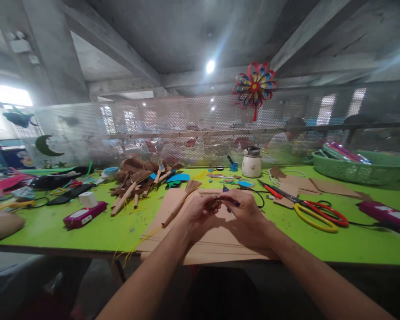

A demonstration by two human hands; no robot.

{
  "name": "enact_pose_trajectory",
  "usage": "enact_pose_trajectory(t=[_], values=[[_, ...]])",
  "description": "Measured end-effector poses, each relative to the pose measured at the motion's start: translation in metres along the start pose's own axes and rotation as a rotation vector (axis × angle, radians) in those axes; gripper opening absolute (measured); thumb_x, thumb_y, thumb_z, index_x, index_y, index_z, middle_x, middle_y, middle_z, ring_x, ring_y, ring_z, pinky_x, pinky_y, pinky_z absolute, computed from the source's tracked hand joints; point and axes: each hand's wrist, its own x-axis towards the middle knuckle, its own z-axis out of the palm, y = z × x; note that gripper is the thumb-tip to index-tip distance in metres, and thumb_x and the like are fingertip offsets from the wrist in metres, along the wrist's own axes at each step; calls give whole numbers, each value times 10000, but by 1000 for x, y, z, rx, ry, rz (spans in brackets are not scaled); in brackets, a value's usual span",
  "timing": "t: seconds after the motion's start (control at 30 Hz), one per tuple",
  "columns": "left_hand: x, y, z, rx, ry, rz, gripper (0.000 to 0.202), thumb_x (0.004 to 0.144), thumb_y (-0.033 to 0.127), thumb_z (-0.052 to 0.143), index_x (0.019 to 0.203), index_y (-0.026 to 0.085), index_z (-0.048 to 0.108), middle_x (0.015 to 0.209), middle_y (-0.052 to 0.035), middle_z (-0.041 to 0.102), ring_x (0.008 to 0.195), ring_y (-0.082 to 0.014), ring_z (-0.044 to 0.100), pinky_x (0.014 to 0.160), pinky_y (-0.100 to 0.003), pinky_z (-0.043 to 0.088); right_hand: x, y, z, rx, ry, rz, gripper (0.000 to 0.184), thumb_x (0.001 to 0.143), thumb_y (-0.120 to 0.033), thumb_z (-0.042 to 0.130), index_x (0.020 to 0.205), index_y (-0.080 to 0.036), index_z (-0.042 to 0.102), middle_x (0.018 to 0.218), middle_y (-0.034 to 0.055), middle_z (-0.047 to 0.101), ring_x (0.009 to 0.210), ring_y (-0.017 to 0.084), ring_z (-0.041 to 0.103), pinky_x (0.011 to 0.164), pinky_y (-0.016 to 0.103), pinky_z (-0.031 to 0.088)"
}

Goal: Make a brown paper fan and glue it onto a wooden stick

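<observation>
My left hand [198, 213] and my right hand [245, 212] meet over a sheet of brown cardboard [203, 249] on the green table [53, 226]. Both hands are closed round a small brown piece [216, 203] held between them. The right hand also grips a dark blue-handled tool [231, 202]; what kind I cannot make out. A small straw broom [182, 200] lies on the cardboard just left of my left hand.
Large red and yellow scissors [315, 212] lie to the right, near cardboard scraps [303, 184]. A pile of small brooms [136, 178] sits at back left, a white pot [251, 163] at back centre, a green basket [360, 166] at far right. Another person's arm [2, 224] rests at the left edge.
</observation>
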Motion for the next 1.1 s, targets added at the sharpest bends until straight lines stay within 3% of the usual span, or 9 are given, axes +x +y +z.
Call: enact_pose_trajectory(t=[0.2,0.47,0.63,0.8,1.1], values=[[0,0,-1,20,-48,-65,89,715,154,623,723,80,671,614,-52,610,554,-84,539,513,-171,398,0,5,1,-66,37,-25,128,819,-162,543,786,-195,662,724,43,651,653,158,568,637,281,446],[0,-1,-6,31,-101,-85,135,753,204,607,740,78,654,635,-58,612,571,-92,559,506,-167,404,0,8,2,-63,79,-29,127,823,-151,533,766,-197,637,760,49,581,717,170,539,661,298,452],[-1,0,-5,-81,-76,-188,125,774,222,606,814,111,650,725,-70,663,635,-128,610,546,-205,451,0,3,2,-44,43,-54,112,819,-154,539,762,-199,623,778,51,564,713,177,530,659,316,462],[1,-2,-6,-97,45,-96,40,740,128,633,770,109,649,737,-63,685,655,-122,630,619,-216,479,-2,3,3,-71,-6,-62,143,831,-162,519,727,-197,610,775,51,564,723,178,529,676,319,458],[3,-4,-6,-38,24,46,77,673,74,674,749,86,677,728,-78,691,662,-121,633,650,-214,467,-2,9,7,-82,26,-59,138,813,-110,515,831,-202,616,873,79,578,833,212,552,750,372,484]])
